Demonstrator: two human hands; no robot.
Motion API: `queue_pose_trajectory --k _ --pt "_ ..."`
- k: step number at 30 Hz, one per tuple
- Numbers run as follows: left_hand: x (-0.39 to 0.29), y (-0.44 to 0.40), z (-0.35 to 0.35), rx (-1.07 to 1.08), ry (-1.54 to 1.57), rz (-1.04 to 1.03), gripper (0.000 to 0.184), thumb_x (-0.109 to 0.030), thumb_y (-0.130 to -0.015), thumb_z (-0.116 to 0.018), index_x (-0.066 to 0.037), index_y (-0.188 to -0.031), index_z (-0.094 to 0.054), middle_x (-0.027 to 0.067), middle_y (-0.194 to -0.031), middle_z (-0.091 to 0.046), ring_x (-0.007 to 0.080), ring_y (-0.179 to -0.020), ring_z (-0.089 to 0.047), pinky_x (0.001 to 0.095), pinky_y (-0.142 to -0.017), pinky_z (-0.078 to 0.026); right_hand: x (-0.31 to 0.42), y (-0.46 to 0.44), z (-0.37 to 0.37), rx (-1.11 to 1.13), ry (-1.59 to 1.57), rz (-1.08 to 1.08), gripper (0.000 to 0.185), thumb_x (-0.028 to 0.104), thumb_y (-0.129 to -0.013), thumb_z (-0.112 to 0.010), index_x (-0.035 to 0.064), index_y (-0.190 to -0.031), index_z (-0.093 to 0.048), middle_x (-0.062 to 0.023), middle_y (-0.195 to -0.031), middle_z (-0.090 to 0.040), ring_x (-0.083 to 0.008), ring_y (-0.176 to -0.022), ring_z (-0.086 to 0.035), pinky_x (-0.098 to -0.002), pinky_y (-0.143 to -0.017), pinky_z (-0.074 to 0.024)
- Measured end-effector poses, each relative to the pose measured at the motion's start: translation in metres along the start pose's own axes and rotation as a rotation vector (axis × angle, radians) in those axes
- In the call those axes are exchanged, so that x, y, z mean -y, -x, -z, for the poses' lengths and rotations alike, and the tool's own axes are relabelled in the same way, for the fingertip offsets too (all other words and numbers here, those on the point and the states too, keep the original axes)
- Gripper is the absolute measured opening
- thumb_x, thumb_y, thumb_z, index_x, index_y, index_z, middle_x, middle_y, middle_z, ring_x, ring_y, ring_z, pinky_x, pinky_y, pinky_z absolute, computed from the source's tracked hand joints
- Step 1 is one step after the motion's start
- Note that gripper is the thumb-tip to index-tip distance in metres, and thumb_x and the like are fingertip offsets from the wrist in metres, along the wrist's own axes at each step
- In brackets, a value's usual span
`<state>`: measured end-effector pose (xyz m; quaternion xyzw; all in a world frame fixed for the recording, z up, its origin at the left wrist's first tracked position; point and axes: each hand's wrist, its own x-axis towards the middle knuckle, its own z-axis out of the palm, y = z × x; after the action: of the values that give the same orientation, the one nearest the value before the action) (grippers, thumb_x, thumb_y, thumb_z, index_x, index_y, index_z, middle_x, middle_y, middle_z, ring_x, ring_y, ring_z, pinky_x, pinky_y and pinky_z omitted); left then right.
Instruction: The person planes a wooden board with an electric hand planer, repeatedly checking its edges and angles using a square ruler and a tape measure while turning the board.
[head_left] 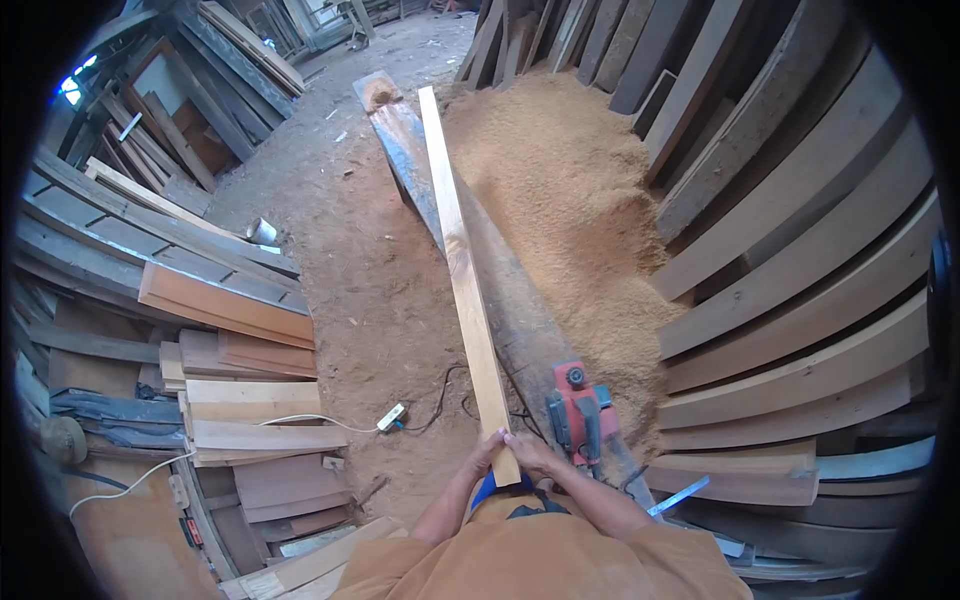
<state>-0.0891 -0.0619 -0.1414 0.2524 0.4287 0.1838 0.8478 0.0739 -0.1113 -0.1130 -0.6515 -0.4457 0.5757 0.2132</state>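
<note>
A long pale wooden board (467, 280) runs away from my body, its near end at my waist and its far part over the narrow workbench (515, 305). My left hand (487, 450) grips the board's left edge near that end. On the right edge, close beside it, my right hand (530, 452) is closed round the same board. A red electric planer (577, 415) rests on the bench to the right of my right hand.
Sawdust (560, 170) is heaped right of the bench. Planks (800, 290) lean along the right side, and stacked boards (265, 400) lie at left. A power strip (392, 417) with cords is on the dirt floor. A blue-white ruler (680, 496) lies at lower right.
</note>
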Motion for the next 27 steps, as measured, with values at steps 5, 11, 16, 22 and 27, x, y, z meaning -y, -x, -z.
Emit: queue_pose_trajectory --k 5,11,16,22,27 --pt "0.024 -0.015 -0.008 -0.026 -0.041 -0.15 0.06 -0.053 -0.095 -0.068 -0.008 -0.131 -0.054 0.0081 -0.112 -0.066 0.0207 -0.102 -0.068 0.0384 -0.086 -0.059 0.009 0.013 0.02 0.045 0.123 -0.024 0.054 0.042 -0.105 -0.042 -0.0033 -0.118 -0.068 -0.0353 -0.117 -0.066 -0.0504 -0.112 -0.063 -0.0553 -0.097 -0.0483" --pt "0.045 -0.042 -0.014 0.0 -0.022 -0.139 0.064 -0.053 -0.093 -0.07 -0.008 -0.135 -0.053 0.0082 -0.114 -0.066 0.0214 -0.102 -0.067 0.0391 -0.086 -0.057 0.024 0.031 0.037 -0.109 0.335 -0.167 0.048 0.037 -0.106 -0.04 0.0001 -0.12 -0.066 -0.0313 -0.113 -0.068 -0.0502 -0.11 -0.064 -0.0587 -0.095 -0.0488" --pt "0.034 -0.045 -0.053 -0.012 0.03 -0.208 0.069 -0.053 -0.091 -0.072 -0.008 -0.139 -0.052 0.0097 -0.118 -0.066 0.0234 -0.109 -0.065 0.0416 -0.091 -0.055 0.039 0.044 0.053 -0.195 0.338 -0.258 0.049 0.041 -0.102 -0.047 -0.0004 -0.115 -0.07 -0.0323 -0.114 -0.068 -0.0491 -0.112 -0.065 -0.0562 -0.098 -0.0501" --pt "0.008 -0.009 -0.065 0.183 0.381 -0.088 0.074 -0.049 -0.092 -0.07 -0.005 -0.146 -0.047 0.0141 -0.13 -0.064 0.0287 -0.116 -0.065 0.0452 -0.099 -0.054 0.091 0.084 0.081 -0.259 0.417 -0.091 0.042 0.037 -0.1 -0.053 0.0007 -0.108 -0.073 -0.0242 -0.102 -0.074 -0.0387 -0.095 -0.073 -0.0496 -0.086 -0.0555" --pt "-0.072 0.059 -0.135 0.427 0.702 -0.24 0.099 -0.072 -0.087 -0.059 -0.002 -0.153 -0.037 0.0312 -0.142 -0.052 0.0487 -0.125 -0.057 0.063 -0.109 -0.044 0.129 0.136 0.141 -0.424 -0.254 0.209 0.033 0.02 -0.104 -0.054 -0.0046 -0.122 -0.068 -0.0086 -0.097 -0.075 -0.0116 -0.082 -0.066 -0.0293 -0.079 -0.0552"
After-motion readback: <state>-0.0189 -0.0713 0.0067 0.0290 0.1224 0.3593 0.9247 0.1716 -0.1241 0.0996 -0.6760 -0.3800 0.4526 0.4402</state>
